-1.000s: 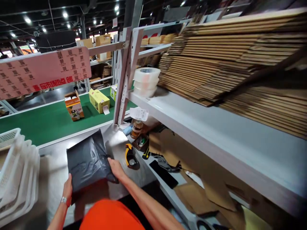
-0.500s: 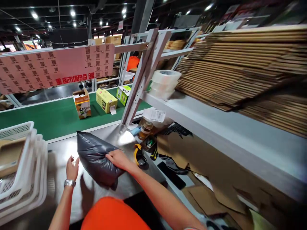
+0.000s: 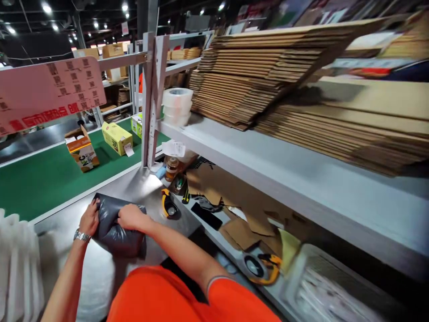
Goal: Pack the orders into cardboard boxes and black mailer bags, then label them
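Note:
A dark grey plastic mailing bag (image 3: pixel 115 241), puffed and creased, rests on the metal table (image 3: pixel 140 188) between my hands. My left hand (image 3: pixel 90 218), with a metal watch at its wrist, is closed on the bag's left edge near the upper corner. On the bag's upper right part, my right hand (image 3: pixel 133 218) is closed with its fingers gripping the plastic. A yellow and black tape dispenser (image 3: pixel 168 205) stands a little to the right of the bag.
Behind the table runs a green conveyor belt (image 3: pixel 43 179) carrying a brown carton (image 3: pixel 83 152) and a yellow box (image 3: pixel 116 137). White baskets (image 3: pixel 20 264) stand at left. Tape rolls (image 3: pixel 177 107) and flattened cardboard (image 3: pixel 241 80) sit on a shelf (image 3: pixel 234 147) at right.
My left hand, apart from the bag and open earlier, now grips its left edge. The bag has come down and is less stretched out. The view has turned to the right.

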The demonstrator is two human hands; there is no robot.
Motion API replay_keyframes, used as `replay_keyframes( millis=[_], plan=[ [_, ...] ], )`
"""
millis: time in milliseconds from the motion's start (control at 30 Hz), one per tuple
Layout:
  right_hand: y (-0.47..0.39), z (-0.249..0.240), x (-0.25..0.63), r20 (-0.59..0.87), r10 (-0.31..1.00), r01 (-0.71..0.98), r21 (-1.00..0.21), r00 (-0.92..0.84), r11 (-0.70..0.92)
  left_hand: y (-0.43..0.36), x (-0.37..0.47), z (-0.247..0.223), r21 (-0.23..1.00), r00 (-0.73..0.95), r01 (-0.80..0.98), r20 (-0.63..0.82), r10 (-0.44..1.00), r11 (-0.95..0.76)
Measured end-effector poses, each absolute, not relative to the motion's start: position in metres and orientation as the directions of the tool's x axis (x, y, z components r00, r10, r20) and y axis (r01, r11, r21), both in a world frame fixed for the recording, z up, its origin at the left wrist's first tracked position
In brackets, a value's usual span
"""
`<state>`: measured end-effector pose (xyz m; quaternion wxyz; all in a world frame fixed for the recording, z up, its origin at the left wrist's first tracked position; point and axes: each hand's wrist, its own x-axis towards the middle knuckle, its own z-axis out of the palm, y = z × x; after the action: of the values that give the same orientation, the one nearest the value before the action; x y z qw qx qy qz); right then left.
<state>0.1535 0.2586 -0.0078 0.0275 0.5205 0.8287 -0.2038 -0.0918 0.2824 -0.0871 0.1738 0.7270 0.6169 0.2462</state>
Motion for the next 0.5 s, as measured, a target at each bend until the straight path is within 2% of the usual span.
replay_keyframes(
  millis=[167, 233, 300, 367, 400, 433, 500],
  plan=[
    [0.265, -0.009, 0.155, -0.232, 0.805, 0.812, -0.382, -0.546, 0.44, 0.256, -0.067, -0.101, 0.257, 0.129, 0.952, 0.164, 0.978, -0.168],
    [0.265, -0.012, 0.169, -0.152, 0.77, 0.718, -0.506, -0.62, 0.478, 0.249, -0.058, -0.105, 0.145, 0.112, 0.979, 0.193, 0.975, -0.141],
    [0.264, -0.022, 0.197, 0.037, 0.799, 0.559, -0.696, -0.6, 0.452, 0.244, -0.051, -0.106, 0.074, 0.107, 0.99, 0.199, 0.974, -0.124],
    [0.263, -0.044, 0.237, 0.205, 0.917, 0.427, -0.835, -0.343, 0.346, 0.24, -0.046, -0.105, 0.042, 0.101, 0.993, 0.193, 0.976, -0.111],
    [0.262, -0.061, 0.259, 0.222, 0.965, 0.42, -0.869, -0.143, 0.262, 0.239, -0.044, -0.103, 0.034, 0.096, 0.994, 0.186, 0.978, -0.104],
    [0.261, -0.08, 0.281, 0.197, 0.98, 0.458, -0.875, 0.039, 0.158, 0.238, -0.041, -0.102, 0.028, 0.087, 0.995, 0.179, 0.98, -0.094],
    [0.259, -0.127, 0.315, 0.121, 0.966, 0.617, -0.786, 0.229, -0.048, 0.236, -0.034, -0.098, 0.023, 0.06, 0.998, 0.163, 0.985, -0.064]
  ],
)
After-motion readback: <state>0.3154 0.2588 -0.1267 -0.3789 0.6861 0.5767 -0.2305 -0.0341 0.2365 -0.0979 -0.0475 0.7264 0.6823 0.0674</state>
